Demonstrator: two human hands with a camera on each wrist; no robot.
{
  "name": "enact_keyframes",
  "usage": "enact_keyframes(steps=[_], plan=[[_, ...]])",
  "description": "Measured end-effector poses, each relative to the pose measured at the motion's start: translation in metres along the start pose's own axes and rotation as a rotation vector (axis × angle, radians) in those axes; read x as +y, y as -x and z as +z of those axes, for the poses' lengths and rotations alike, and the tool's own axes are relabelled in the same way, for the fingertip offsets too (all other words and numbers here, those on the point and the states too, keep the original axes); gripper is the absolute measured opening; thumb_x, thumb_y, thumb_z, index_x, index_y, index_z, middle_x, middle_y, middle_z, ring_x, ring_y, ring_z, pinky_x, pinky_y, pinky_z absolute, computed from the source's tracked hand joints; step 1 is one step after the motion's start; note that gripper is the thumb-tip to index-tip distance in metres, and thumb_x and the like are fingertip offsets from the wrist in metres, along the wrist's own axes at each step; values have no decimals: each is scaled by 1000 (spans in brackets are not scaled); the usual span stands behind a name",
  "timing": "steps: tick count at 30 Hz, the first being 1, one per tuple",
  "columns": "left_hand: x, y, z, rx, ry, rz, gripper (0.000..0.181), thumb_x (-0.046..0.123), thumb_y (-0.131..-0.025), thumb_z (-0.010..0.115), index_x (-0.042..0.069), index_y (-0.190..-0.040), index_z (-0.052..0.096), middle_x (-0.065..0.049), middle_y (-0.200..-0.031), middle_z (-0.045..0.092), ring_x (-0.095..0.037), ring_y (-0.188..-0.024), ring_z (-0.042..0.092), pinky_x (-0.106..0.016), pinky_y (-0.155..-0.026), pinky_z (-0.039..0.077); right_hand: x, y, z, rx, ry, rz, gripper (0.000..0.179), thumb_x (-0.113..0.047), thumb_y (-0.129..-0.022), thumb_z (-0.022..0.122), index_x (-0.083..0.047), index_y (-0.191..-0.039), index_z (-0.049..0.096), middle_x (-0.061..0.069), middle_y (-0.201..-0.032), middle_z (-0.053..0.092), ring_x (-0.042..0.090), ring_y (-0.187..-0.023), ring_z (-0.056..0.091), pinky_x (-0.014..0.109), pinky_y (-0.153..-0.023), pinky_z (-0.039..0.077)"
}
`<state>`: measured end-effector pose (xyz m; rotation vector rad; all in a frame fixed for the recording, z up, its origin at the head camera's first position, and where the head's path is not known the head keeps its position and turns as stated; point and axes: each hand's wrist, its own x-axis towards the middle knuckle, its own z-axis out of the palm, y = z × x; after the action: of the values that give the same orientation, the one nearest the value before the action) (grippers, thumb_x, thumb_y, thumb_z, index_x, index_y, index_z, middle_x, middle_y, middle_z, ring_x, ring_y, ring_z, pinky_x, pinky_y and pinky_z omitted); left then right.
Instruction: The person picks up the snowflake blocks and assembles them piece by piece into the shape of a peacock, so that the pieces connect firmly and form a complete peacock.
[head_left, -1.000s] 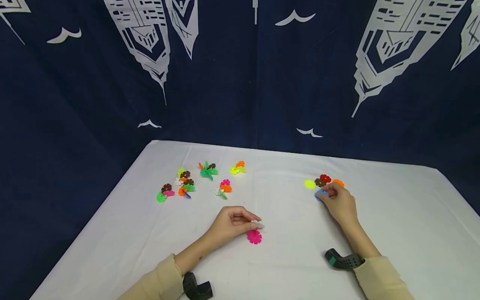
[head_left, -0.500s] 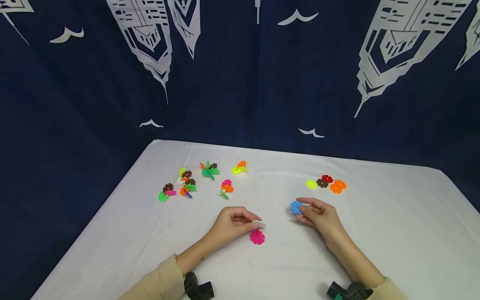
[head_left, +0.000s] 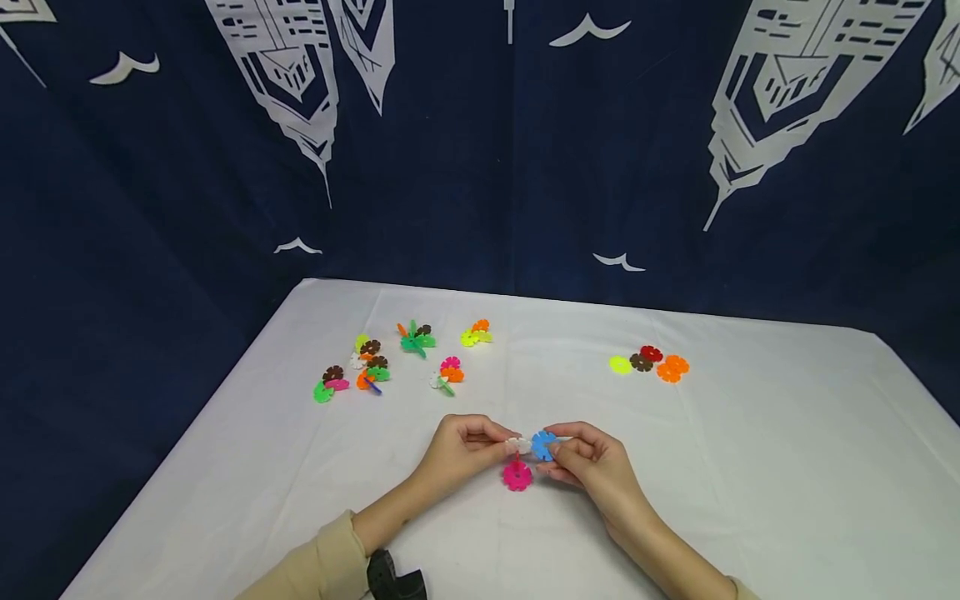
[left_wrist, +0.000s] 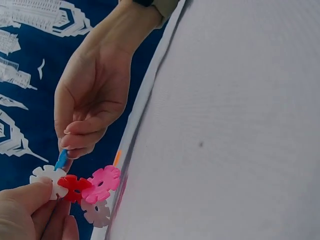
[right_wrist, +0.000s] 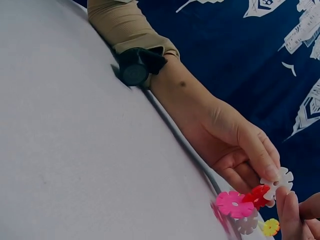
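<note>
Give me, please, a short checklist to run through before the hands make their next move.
1. Left hand pinching the white piece: ok.
2. Right hand pinching the blue piece: ok.
3. Red piece linking the white and pink pieces: ok.
4. Blue piece locked into the white: cannot tell; they meet or nearly meet, but the fit is too small to judge.
5. Yellow piece clear of both hands: ok.

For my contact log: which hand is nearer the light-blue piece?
Right: the right hand pinches the light-blue piece; the left hand is to its left, pinching the white piece.
</note>
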<state>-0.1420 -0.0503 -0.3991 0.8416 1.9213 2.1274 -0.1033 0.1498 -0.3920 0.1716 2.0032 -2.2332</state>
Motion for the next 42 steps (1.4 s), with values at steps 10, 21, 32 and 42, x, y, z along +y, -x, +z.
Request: enact_keyframes(steps=[10,21,32,42], plan=[[1,0,3,30,-18,21,5,-15,-79,66,-17,-83,64,-27,-88,65,-29,-82,67,-35,-72,54,1,2,1,-51,-20,-3,27,5,-88,58,15,-112,52,12,-78,64,22,-71,68,28,-69,55],[1,2,9,22,-19,55,5,-15,-78,66,-17,-82,64,-26,-87,66,-21,-80,67,-35,-70,55,1,3,8,2,-25,-23,23,5,-90,55,15,-110,56,18,-81,64,22,-66,66,29,-68,55],[3,1,13,100,-50,45,2,-13,-79,66,-12,-81,65,-21,-86,67,-20,-80,67,-35,-72,54,2,5,12,35,-95,-19,26,1,-93,54,13,-115,53,17,-82,63,25,-71,67,30,-72,54],[20,5,-12,188,-146,23,5,-7,-77,72,-7,-80,68,-11,-82,61,-14,-79,57,-31,-68,55,-5,5,-6,-57,-45,22,40,-14,-98,49,9,-131,44,16,-94,64,24,-79,67,33,-75,54]])
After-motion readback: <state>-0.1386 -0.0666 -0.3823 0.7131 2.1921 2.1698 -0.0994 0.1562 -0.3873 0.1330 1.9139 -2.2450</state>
